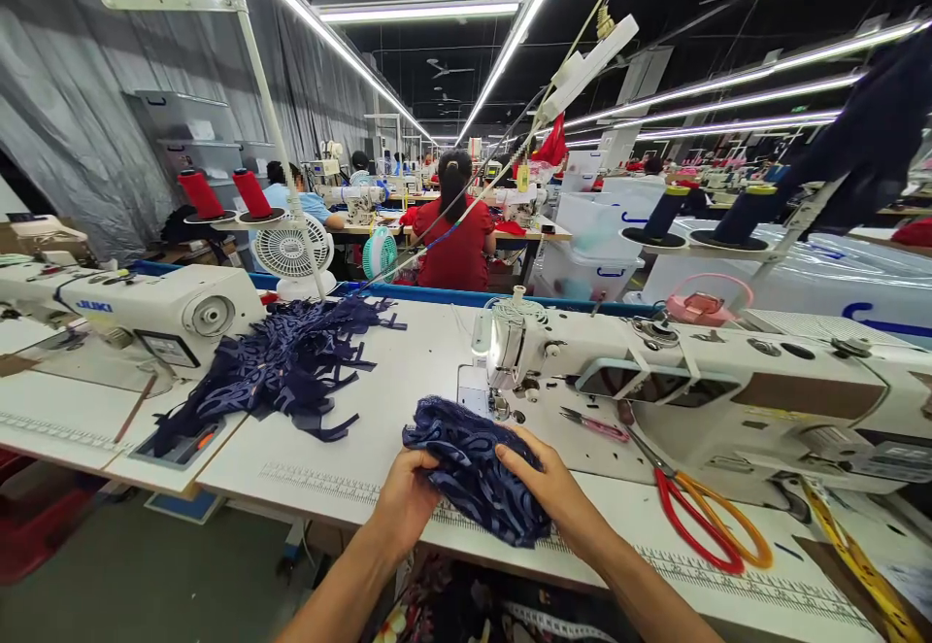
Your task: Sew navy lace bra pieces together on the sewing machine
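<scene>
Both my hands grip a bunched piece of navy patterned fabric (477, 473) over the front edge of the table. My left hand (408, 497) pinches its left side, thumb on top and fingers underneath. On the right side, my right hand (543, 483) holds the cloth with the thumb pressed on top; its other fingers are partly behind the fabric. Just beyond the cloth stands the lit needle area of a white sewing machine (502, 356). A pile of matching navy fabric pieces (291, 361) with loose straps lies to the left.
Large scissors (699, 517) with red and orange handles and small pink snips (593, 423) lie by the machine. A second sewing machine (160, 318) is at left. A yellow measuring tape (848, 546) lies at right. A person in red (455, 235) sits ahead.
</scene>
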Demonstrator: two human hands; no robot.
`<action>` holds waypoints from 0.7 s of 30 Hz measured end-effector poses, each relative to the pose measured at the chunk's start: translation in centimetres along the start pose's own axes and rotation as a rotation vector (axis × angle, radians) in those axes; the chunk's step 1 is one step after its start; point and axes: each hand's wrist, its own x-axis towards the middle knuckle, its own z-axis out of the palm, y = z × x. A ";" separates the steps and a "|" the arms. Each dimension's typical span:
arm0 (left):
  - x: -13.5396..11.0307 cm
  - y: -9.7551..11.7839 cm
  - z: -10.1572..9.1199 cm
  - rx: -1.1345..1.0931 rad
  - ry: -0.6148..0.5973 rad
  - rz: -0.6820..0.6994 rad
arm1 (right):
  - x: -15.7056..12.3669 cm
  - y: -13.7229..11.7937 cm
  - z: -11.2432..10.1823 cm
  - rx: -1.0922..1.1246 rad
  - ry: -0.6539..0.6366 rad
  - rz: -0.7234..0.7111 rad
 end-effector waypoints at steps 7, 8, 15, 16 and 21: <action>-0.9 -0.2 1.3 0.115 -0.039 0.032 | -0.1 0.8 1.2 -0.427 0.069 -0.211; -0.8 -0.4 1.3 0.151 0.012 0.049 | -0.1 0.8 1.2 -0.434 0.058 -0.226; -1.0 -0.4 -0.9 0.186 -0.081 -0.035 | 0.7 -1.0 -0.6 -0.071 0.010 0.011; -1.2 0.0 -1.4 0.198 -0.138 -0.058 | 0.6 -1.3 -0.8 -0.020 -0.005 0.046; -2.6 3.6 -2.6 0.449 -0.164 0.090 | 0.1 -1.8 -1.1 -0.020 -0.055 0.090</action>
